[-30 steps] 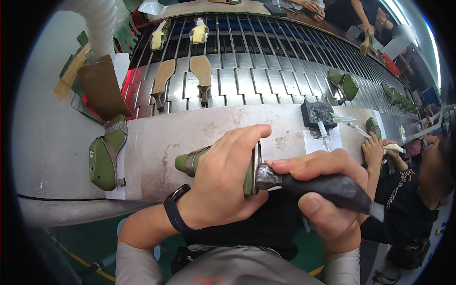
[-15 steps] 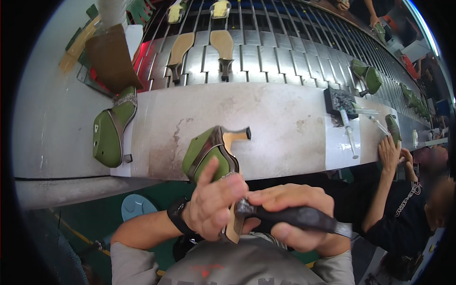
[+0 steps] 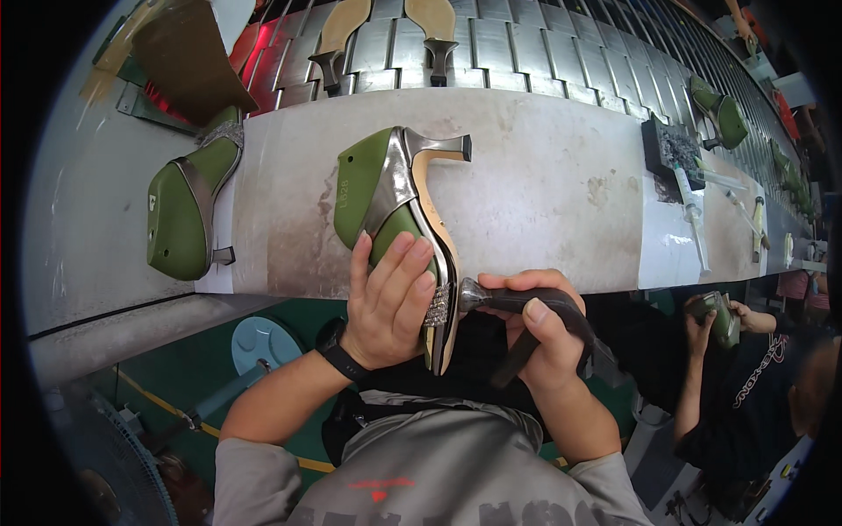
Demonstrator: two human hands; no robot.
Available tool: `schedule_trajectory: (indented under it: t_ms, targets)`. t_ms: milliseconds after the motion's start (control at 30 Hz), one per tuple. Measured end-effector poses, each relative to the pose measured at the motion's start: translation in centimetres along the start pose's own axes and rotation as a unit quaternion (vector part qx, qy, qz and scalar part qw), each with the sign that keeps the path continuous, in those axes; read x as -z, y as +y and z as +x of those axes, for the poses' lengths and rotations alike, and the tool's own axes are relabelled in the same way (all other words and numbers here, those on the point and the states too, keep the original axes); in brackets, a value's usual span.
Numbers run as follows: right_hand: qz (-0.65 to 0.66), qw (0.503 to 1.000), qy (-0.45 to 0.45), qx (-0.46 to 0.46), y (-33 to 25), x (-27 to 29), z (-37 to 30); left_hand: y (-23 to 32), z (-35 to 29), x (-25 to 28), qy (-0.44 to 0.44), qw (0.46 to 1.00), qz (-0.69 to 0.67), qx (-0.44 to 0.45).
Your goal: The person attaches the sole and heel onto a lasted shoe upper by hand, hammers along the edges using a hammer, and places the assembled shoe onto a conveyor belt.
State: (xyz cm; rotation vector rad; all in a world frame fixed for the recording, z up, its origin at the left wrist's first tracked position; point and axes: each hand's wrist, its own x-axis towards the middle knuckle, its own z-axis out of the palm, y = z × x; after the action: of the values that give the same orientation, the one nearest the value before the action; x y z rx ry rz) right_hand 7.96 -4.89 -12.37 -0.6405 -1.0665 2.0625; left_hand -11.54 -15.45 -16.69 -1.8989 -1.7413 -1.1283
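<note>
From afar I see a pale blue disc [image 3: 263, 342] on green floor [image 3: 195, 351] near a fan [image 3: 118, 469]. Syringes [image 3: 692, 216] lie by a dark block [image 3: 660, 145] on the table [image 3: 553, 202].

Here's the table [image 3: 548, 210], pale grey with brownish stains, its near edge running right by the right grip [image 3: 544, 337]. Out to the left of the left grip [image 3: 390, 302], a green shoe [image 3: 181, 219] lies on its side, heel over a strip of paper [image 3: 219, 267]. Now across, ahead and right of the right grip: a white sheet [image 3: 662, 254], a dark block [image 3: 668, 153] at its far end, syringes [image 3: 693, 219] beside it, one reaching over the sheet. Past the table, ahead of the left grip, the slatted conveyor [image 3: 535, 61] bears two heeled soles [image 3: 434, 24]; well right of the right grip, another shoe [image 3: 726, 118] rests there.
</note>
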Motion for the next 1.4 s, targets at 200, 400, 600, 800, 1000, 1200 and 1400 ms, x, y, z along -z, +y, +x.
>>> schedule_trajectory:
  t_ms: [200,400,600,800,1000,1200,1400]
  targets:
    - [0.010,1.000,-0.023,0.000,-0.3,-0.7,1.5,-0.2,-0.8,0.0,0.012,1.000,0.020,-0.001]
    - [-0.057,0.992,-0.110,0.023,-2.4,-0.9,3.0,-0.5,-0.8,-0.2,0.019,1.000,0.016,-0.005]
    - [-0.240,0.952,-0.181,0.056,-5.4,-1.9,4.8,-0.5,-0.7,0.0,0.013,1.000,0.001,0.012]
    - [-0.369,0.879,-0.273,0.130,-7.4,-4.3,4.5,-0.6,-0.6,0.5,0.010,1.000,-0.011,0.018]
    - [-0.427,0.848,-0.271,0.157,-7.0,-5.6,2.6,-0.4,-0.5,0.4,0.020,0.999,-0.004,0.027]
    - [-0.431,0.845,-0.293,0.121,-5.3,-5.1,-2.1,-0.4,-0.5,0.4,0.020,0.999,-0.003,0.028]
    - [-0.375,0.896,-0.228,0.066,-4.8,-2.8,-4.1,-0.6,-0.8,0.0,0.035,0.999,0.011,0.022]
